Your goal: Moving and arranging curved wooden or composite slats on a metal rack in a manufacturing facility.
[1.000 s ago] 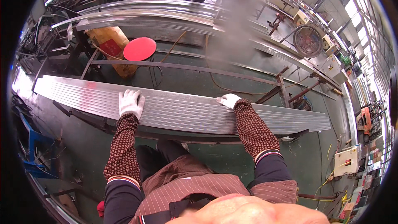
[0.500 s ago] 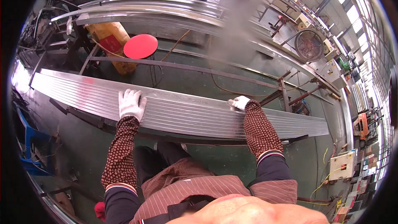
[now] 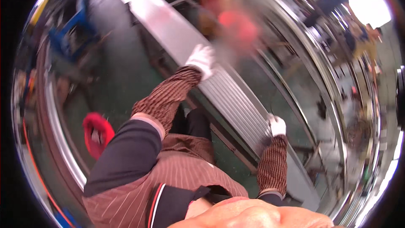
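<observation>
A row of long silvery metal profiles (image 3: 230, 101) lies side by side in front of me, running from the upper left to the lower right. My left hand (image 3: 201, 60), in a white glove, rests on top of them with its fingers stretched out. At their far edge is my right hand (image 3: 276, 125), also white-gloved, with its fingers curled. Whatever lies between those fingers is too small and blurred to name. Patterned brown sleeve covers reach up both forearms.
Beyond the profiles is a blurred red round stool (image 3: 239, 27), with more long metal bars (image 3: 316, 65) behind it. A red container (image 3: 98, 135) stands on the floor at left, and a blue frame (image 3: 71, 33) farther off. Other people (image 3: 331, 0) are at the upper right.
The whole view has swung toward the left, so the profiles now slant steeply and the red container shows. Both hands remain at the profiles; the left still lies flat on them.
</observation>
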A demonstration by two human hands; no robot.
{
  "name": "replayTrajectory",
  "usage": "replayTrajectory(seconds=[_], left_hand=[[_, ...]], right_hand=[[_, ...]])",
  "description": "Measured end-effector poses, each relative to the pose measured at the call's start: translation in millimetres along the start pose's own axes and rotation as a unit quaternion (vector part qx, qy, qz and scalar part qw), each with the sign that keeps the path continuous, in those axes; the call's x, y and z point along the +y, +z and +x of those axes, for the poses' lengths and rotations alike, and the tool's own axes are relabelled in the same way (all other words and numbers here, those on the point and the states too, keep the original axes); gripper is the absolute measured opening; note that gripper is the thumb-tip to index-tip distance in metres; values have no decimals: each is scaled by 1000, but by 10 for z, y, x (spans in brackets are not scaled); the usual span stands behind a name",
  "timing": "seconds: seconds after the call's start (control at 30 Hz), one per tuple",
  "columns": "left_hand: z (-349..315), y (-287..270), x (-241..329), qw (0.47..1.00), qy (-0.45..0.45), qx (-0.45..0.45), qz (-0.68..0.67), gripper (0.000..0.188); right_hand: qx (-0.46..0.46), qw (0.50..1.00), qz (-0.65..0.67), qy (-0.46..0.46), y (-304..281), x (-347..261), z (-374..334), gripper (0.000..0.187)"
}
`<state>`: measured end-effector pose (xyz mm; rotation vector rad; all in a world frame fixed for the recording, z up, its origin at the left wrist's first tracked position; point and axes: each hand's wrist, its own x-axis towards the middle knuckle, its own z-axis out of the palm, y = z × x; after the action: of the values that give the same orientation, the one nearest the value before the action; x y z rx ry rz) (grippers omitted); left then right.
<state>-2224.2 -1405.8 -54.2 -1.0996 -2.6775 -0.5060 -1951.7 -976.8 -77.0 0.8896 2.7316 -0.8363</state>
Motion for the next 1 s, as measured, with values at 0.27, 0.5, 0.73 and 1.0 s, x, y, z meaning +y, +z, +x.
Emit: replayTrajectory(seconds=[0.27, 0.5, 0.73, 1.0], left_hand=[[-58, 97, -24, 1000, -13, 15, 5, 58], [-53, 123, -17, 1000, -15, -15, 3, 52], [108, -143, 113, 998, -16, -50, 42, 55], [-326, -31, -53, 989, 51, 118, -68, 19]], right_hand=[[156, 981, -4, -116, 157, -41, -344, 52], [114, 993, -13, -41, 181, -466, -389, 61], [44, 996, 64, 36, 62, -862, -508, 68], [82, 992, -86, -30, 243, -380, -185, 74]])
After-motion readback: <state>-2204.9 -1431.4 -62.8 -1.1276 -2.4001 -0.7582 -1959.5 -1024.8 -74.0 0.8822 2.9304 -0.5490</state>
